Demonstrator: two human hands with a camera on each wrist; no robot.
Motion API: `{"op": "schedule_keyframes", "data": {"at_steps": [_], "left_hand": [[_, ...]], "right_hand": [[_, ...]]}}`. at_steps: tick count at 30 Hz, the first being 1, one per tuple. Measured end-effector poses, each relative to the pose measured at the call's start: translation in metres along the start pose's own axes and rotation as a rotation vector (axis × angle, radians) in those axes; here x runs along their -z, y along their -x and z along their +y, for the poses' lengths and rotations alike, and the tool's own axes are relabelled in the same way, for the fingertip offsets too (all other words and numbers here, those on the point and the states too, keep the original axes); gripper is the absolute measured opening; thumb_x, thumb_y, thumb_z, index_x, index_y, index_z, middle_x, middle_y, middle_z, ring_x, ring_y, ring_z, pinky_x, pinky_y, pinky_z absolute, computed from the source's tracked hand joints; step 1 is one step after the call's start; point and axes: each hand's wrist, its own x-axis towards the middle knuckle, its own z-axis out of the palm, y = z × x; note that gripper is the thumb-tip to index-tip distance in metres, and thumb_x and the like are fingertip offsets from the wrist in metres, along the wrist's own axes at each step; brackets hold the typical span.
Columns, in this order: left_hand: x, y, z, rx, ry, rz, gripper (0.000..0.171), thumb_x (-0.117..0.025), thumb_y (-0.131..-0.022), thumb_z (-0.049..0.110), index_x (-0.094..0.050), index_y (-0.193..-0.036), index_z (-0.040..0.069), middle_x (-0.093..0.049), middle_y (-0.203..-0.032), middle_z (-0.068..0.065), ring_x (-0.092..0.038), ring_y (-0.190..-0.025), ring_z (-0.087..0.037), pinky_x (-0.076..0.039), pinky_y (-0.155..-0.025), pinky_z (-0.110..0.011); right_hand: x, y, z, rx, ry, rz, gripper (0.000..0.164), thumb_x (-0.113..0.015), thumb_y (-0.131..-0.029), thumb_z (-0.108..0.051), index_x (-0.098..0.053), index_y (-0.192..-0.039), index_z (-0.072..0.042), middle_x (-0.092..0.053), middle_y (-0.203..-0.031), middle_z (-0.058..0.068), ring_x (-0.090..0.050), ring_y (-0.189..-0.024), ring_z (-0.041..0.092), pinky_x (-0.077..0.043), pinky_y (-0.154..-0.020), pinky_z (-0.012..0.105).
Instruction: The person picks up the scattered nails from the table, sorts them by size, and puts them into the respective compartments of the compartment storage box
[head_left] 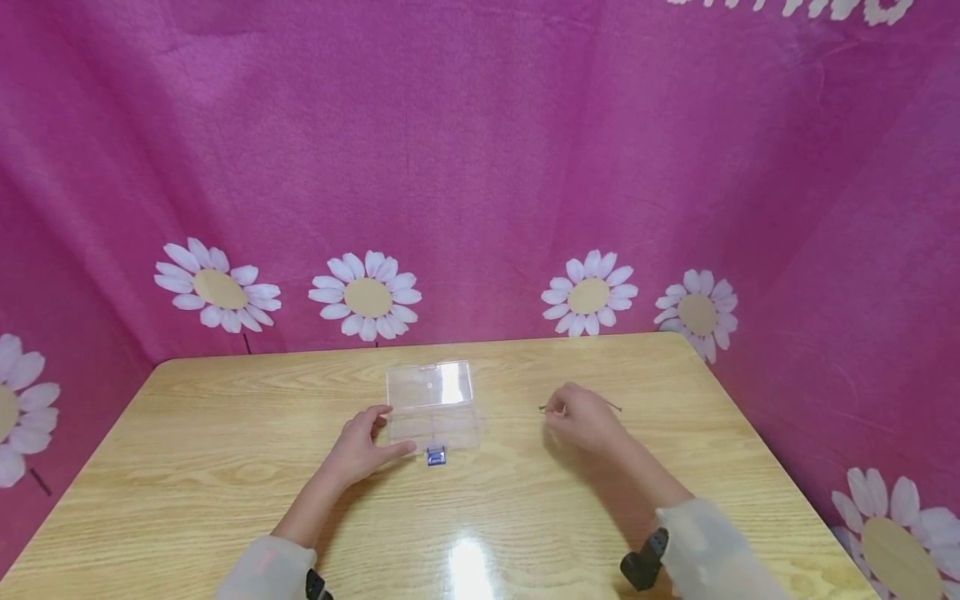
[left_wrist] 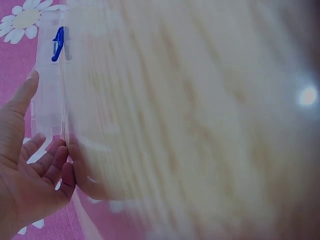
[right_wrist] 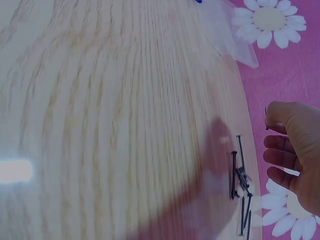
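A clear plastic box (head_left: 433, 427) with its lid raised lies on the table, a blue latch (head_left: 436, 455) at its front. My left hand (head_left: 363, 446) rests around the box's left end, thumb stretched along the front edge and fingers loosely bent at the side. To the right of the box, my right hand (head_left: 585, 417) is above the table. Its thumb and forefinger pinch a small dark nail (right_wrist: 266, 120), mostly hidden by the fingers. Several long dark nails (right_wrist: 233, 175) lie in a loose pile on the table, below that hand in the right wrist view.
The wooden table (head_left: 225, 433) reaches back to a pink cloth (head_left: 480, 167) printed with daisies, which also hangs along the sides. Light glares off the table near its front (head_left: 470, 567).
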Motion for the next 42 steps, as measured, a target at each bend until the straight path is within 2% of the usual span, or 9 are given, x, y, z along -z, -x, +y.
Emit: {"op": "schedule_keyframes", "data": {"at_steps": [5,12,20,32,39,42], "left_hand": [[0.001,0.001,0.0,-0.011,0.0,0.003,0.08,-0.075,-0.076,0.042,-0.042,-0.136,0.001,-0.054,-0.125,-0.02,-0.05,-0.115,-0.032,-0.043,-0.098,-0.048],[0.001,0.0,0.0,0.005,0.008,0.003,0.079,-0.075,-0.077,0.041,-0.041,-0.137,0.002,-0.053,-0.126,-0.019,-0.049,-0.115,-0.032,-0.042,-0.099,-0.048],[0.001,0.0,0.0,-0.006,0.004,0.019,0.08,-0.075,-0.076,0.041,-0.042,-0.136,0.001,-0.055,-0.121,-0.018,-0.05,-0.111,-0.03,-0.043,-0.096,-0.047],[0.001,0.0,-0.001,-0.014,0.009,0.023,0.08,-0.076,-0.076,0.042,-0.043,-0.136,0.0,-0.056,-0.121,-0.018,-0.049,-0.112,-0.031,-0.042,-0.097,-0.049],[-0.001,0.0,-0.002,-0.011,0.005,0.019,0.081,-0.075,-0.076,0.041,-0.041,-0.137,0.001,-0.055,-0.121,-0.017,-0.049,-0.111,-0.03,-0.043,-0.096,-0.048],[-0.003,0.0,-0.002,-0.007,0.001,0.018,0.081,-0.075,-0.076,0.041,-0.041,-0.138,0.001,-0.055,-0.121,-0.016,-0.049,-0.11,-0.029,-0.043,-0.096,-0.047]], "right_hand": [[-0.001,-0.005,-0.009,-0.007,-0.016,-0.016,0.01,-0.061,-0.079,-0.012,-0.068,-0.084,-0.008,-0.061,-0.086,0.004,-0.056,-0.079,0.015,-0.049,-0.074,0.032],[-0.004,-0.01,-0.02,0.004,-0.027,-0.027,0.01,-0.06,-0.08,-0.012,-0.069,-0.084,-0.009,-0.064,-0.089,0.003,-0.06,-0.086,0.017,-0.051,-0.079,0.036],[-0.011,-0.017,-0.034,-0.06,-0.088,-0.06,0.006,-0.062,-0.081,-0.014,-0.066,-0.085,-0.011,-0.06,-0.089,0.001,-0.054,-0.078,0.013,-0.049,-0.072,0.03],[-0.019,-0.026,-0.057,-0.07,-0.125,-0.107,0.007,-0.06,-0.082,-0.016,-0.064,-0.087,-0.015,-0.058,-0.089,-0.002,-0.053,-0.08,0.013,-0.048,-0.074,0.029],[-0.026,-0.032,-0.072,0.004,-0.13,-0.113,0.006,-0.06,-0.083,-0.016,-0.065,-0.086,-0.013,-0.06,-0.093,0.002,-0.056,-0.086,0.017,-0.049,-0.082,0.035],[-0.03,-0.034,-0.078,0.011,-0.146,-0.123,0.007,-0.06,-0.083,-0.016,-0.065,-0.087,-0.012,-0.059,-0.094,0.001,-0.056,-0.088,0.016,-0.049,-0.084,0.034]]}}
